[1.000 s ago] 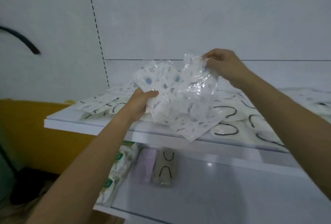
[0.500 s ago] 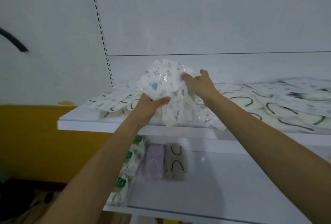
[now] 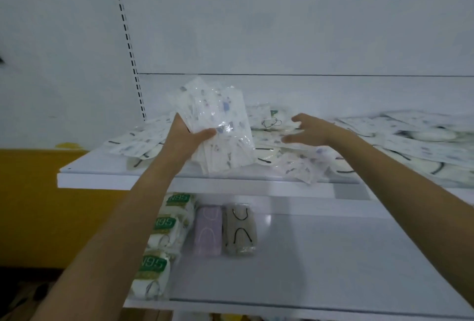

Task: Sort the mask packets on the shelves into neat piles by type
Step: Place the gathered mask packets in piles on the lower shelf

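Your left hand (image 3: 184,138) is up at the centre of the frame, gripping a bunch of patterned packets (image 3: 220,125). The thumb lies across the front and the other fingers are curled round the back. The bunch stands nearly upright, its lower edge down by the front of the upper shelf (image 3: 84,168); whether that edge touches the shelf, I can't tell.

Your right hand (image 3: 311,133) is just right of the bunch and apart from it, palm down, holding nothing. Its fingers (image 3: 298,118) are spread and loosely bent above the loose packets (image 3: 297,166) scattered mid-shelf. The hand is blurred, so I can't say whether the fingertips touch them.

More patterned packets overlap in a left-end heap (image 3: 133,145) behind your left wrist. A wide, untidy right-hand spread (image 3: 423,141) with dark ear loops runs off to the right edge of the frame. One packet corner pokes out over the shelf's front lip, right of centre.

On the lower shelf (image 3: 320,256), lower left of centre, things look tidier. A row of N95 packets (image 3: 164,227) with green labels runs along the left end, partly behind your left forearm. Just beside them sits a lilac pile (image 3: 208,229), and a grey pile (image 3: 239,229) with black loops touches the lilac one.
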`<state>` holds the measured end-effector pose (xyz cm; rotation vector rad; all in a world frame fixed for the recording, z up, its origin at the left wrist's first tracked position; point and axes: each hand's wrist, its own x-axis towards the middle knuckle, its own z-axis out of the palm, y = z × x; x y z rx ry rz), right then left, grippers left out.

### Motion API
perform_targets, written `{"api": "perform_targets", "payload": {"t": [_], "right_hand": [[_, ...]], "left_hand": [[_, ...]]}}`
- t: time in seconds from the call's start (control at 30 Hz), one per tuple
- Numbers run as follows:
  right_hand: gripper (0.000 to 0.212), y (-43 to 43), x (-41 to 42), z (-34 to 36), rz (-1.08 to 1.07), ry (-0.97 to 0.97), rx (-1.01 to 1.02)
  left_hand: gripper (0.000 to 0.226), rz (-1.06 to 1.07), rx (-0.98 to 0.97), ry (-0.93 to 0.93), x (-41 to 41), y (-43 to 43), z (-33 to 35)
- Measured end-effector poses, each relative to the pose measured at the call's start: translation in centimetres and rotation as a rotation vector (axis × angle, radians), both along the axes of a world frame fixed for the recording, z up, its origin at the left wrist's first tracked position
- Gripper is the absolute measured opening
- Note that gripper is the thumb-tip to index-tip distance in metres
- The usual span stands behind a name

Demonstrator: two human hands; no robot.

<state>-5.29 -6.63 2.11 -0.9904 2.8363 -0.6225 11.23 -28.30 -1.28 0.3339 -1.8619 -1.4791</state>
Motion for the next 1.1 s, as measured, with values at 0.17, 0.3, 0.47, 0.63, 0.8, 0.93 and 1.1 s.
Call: {"api": "perform_targets", "payload": {"t": [0.17,0.3,0.47,0.63,0.8,0.93,1.1], "right_hand": [[0.089,1.5,-0.9,-1.0,-0.08,0.007,0.376],[0.071,1.5,-0.8,-0.5,-0.06,0.027,0.194],[0.035,3.3,-1.8,0.3,-0.044,0.083,-0.128],[0.033,5.8,-1.8,2.5,-0.102,0.288,-0.268],[0.033,7.3,2.0,7.6,0.076,0.258,-0.675],[0.035,2.5,5.3,7.4,0.307,0.087,-0.667],[0.032,-4.0,4.8,3.2,0.418,0.146,-0.574]], "left_hand": [[0.127,0.078,-0.088,-0.009,0.7,-1.2,-1.2],[0.106,0.005,-0.288,-0.015,0.8,0.3,-1.2],[0.064,0.006,-0.327,-0.094,0.3,1.5,-1.0],[0.059,-0.023,-0.287,-0.081,0.3,2.6,-0.6],[0.049,-0.076,-0.185,-0.085,-0.1,3.1,-0.3],[0.043,-0.216,-0.012,0.002,-0.4,4.7,0.4],[0.049,-0.09,-0.182,0.025,-0.2,5.4,0.0]]}}
